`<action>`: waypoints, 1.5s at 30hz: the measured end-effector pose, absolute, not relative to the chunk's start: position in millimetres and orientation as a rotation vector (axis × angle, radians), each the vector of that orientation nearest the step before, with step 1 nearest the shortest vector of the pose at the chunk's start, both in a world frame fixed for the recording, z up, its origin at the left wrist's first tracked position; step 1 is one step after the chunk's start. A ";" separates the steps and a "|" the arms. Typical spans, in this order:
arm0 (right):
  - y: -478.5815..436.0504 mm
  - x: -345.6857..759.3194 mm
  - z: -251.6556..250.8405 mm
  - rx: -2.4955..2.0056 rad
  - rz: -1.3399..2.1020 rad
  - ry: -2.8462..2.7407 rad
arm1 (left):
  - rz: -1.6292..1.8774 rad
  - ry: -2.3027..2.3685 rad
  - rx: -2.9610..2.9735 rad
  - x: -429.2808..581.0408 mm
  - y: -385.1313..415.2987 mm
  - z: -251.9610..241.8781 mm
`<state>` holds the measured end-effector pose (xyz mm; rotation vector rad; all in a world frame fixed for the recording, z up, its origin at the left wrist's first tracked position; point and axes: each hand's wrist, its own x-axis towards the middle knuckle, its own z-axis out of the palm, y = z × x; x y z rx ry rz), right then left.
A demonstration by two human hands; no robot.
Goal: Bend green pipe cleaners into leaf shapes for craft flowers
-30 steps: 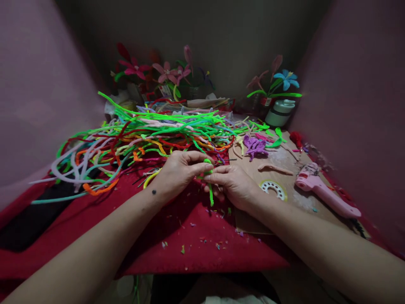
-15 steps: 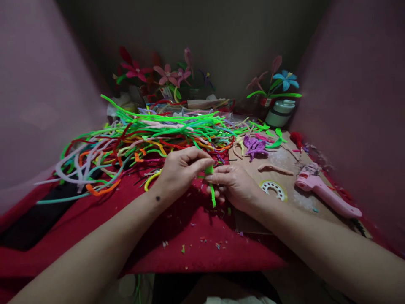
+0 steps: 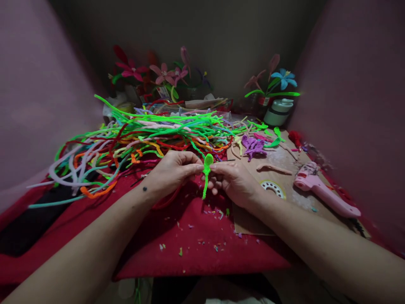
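Between my two hands is a bright green pipe-cleaner leaf (image 3: 208, 160), with a rounded blade at the top and a short fuzzy stem hanging down. My left hand (image 3: 177, 171) pinches its left edge with thumb and forefinger. From the other side, my right hand (image 3: 236, 179) pinches the right edge near the base of the blade, its lower fingers curled beneath. The leaf is held upright above the red cloth (image 3: 190, 249). Behind my hands lies a big heap of coloured pipe cleaners (image 3: 158, 126), many of them green.
On the right, a cardboard sheet (image 3: 249, 215) carries a purple pipe-cleaner piece (image 3: 253, 147), a white spool (image 3: 272, 189) and a pink glue gun (image 3: 325, 190). Pipe-cleaner flowers (image 3: 163, 74) and a pale green lidded container (image 3: 278, 112) stand at the back. Fuzz scraps dot the cloth.
My left hand has shifted off the top of the leaf to its left side, so the rounded blade now shows. The stem has swung slightly left.
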<state>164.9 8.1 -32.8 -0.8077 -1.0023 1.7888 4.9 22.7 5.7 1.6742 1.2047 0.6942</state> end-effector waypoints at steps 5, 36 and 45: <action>10.4 165.4 -33.5 -0.842 1.731 -0.961 | 0.682 1.195 1.680 4.8 23.2 4.7; 6.4 167.0 -24.1 -1.061 1.254 -1.296 | 0.649 1.183 1.420 24.8 9.7 3.0; 8.2 166.9 -25.2 -1.079 1.412 -1.204 | 0.672 1.140 1.483 18.2 16.3 -3.9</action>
